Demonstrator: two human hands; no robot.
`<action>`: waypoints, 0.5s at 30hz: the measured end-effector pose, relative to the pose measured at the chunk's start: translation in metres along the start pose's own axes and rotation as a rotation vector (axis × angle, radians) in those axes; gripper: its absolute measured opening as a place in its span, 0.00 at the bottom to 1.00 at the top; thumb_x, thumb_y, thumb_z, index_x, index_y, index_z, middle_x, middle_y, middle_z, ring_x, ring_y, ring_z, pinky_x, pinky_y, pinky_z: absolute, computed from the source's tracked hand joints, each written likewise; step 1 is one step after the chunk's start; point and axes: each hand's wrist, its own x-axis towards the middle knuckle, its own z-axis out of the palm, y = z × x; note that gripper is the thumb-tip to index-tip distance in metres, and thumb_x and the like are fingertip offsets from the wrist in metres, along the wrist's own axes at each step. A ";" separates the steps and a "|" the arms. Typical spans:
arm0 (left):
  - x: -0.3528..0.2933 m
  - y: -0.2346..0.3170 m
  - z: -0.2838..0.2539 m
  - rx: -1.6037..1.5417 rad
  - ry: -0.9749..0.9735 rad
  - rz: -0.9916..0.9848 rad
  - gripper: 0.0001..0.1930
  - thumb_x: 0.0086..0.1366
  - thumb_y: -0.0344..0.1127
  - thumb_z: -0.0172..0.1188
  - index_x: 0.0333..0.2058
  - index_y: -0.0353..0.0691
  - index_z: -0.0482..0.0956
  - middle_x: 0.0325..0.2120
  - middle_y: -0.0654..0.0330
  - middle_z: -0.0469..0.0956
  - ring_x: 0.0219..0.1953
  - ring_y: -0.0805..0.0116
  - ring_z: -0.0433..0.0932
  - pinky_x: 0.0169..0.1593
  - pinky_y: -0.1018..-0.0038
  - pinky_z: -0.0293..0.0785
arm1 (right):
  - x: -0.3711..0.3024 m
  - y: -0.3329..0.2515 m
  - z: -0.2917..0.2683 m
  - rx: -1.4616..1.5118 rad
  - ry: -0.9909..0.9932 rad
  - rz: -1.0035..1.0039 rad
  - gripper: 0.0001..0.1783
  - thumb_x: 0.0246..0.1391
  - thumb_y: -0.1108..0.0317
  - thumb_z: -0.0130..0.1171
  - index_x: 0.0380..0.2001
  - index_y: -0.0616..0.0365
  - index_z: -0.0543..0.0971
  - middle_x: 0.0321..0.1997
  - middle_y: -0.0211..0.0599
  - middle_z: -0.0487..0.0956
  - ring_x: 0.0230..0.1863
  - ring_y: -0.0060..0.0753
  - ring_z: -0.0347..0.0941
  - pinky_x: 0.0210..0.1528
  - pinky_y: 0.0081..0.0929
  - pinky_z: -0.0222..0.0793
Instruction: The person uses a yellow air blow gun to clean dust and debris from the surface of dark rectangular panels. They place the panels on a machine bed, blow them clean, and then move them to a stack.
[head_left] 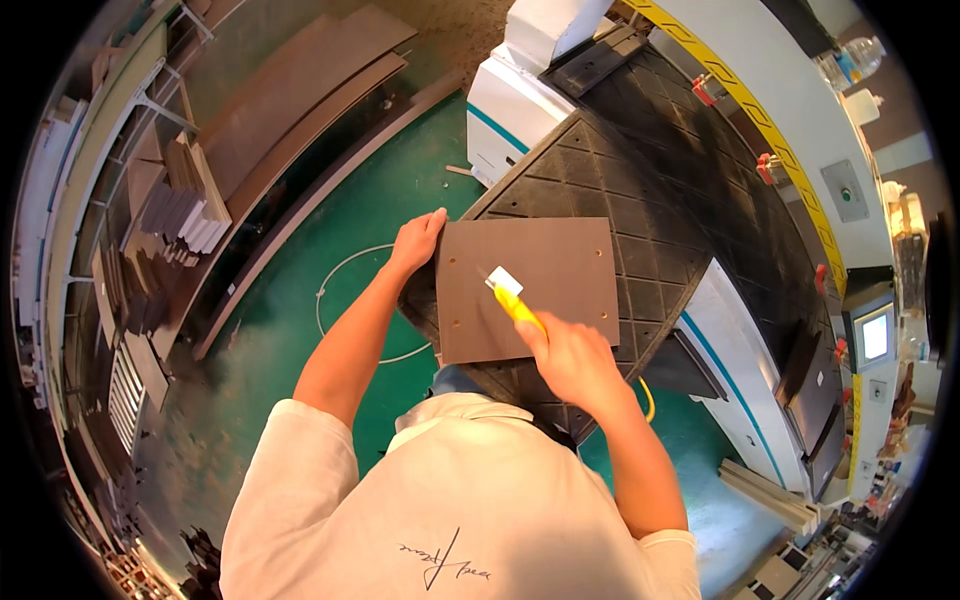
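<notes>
A flat brown panel point(545, 315) with small holes near its corners lies on a black, grooved machine table point(650, 270). My left hand point(418, 243) is closed on the panel's far left corner, its fingers along the edge. Over the panel, my right hand point(578, 368) grips a yellow utility knife point(518, 309). The knife's thin tip meets a small white label point(508, 281) on the panel's face, left of its middle. How far the blade is out is too small to tell.
White machine housings point(515, 115) flank the table. A yellow-marked beam with red clamps point(768, 168) runs along the right, near a small screen point(875, 337). Long brown boards point(290, 100) and stacked strips point(190, 200) stand at the left. A pale hose point(320, 300) loops on the green floor.
</notes>
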 end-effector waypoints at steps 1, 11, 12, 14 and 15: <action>0.001 -0.004 0.002 -0.164 -0.028 -0.076 0.31 0.76 0.61 0.51 0.46 0.36 0.88 0.44 0.47 0.87 0.48 0.49 0.85 0.54 0.59 0.76 | 0.013 -0.009 0.001 -0.036 0.056 -0.003 0.27 0.74 0.45 0.47 0.48 0.57 0.82 0.33 0.56 0.85 0.38 0.66 0.82 0.45 0.60 0.75; -0.029 0.011 -0.002 -0.203 -0.088 0.003 0.31 0.64 0.53 0.72 0.61 0.43 0.80 0.50 0.50 0.85 0.48 0.59 0.84 0.54 0.66 0.78 | -0.013 -0.022 -0.005 -0.201 -0.297 0.105 0.29 0.74 0.42 0.44 0.50 0.55 0.82 0.36 0.54 0.86 0.40 0.63 0.82 0.46 0.56 0.75; -0.031 0.013 -0.003 -0.207 -0.094 0.000 0.31 0.64 0.53 0.72 0.61 0.43 0.80 0.50 0.50 0.85 0.48 0.59 0.84 0.54 0.66 0.78 | -0.017 -0.018 0.000 -0.191 -0.273 0.094 0.29 0.74 0.42 0.45 0.50 0.55 0.82 0.36 0.54 0.86 0.41 0.64 0.81 0.46 0.56 0.75; -0.031 0.016 -0.004 -0.157 -0.058 0.027 0.31 0.63 0.53 0.73 0.60 0.42 0.80 0.50 0.49 0.85 0.48 0.57 0.84 0.55 0.65 0.78 | -0.023 -0.017 0.003 -0.217 -0.439 0.088 0.28 0.74 0.41 0.45 0.52 0.53 0.81 0.35 0.53 0.86 0.39 0.63 0.82 0.44 0.57 0.75; -0.030 0.017 -0.005 -0.159 -0.069 0.034 0.31 0.63 0.53 0.73 0.60 0.42 0.80 0.50 0.49 0.85 0.48 0.57 0.84 0.55 0.65 0.78 | -0.029 -0.016 0.008 -0.181 -0.335 0.123 0.27 0.73 0.42 0.46 0.52 0.51 0.81 0.35 0.53 0.86 0.39 0.63 0.82 0.44 0.57 0.75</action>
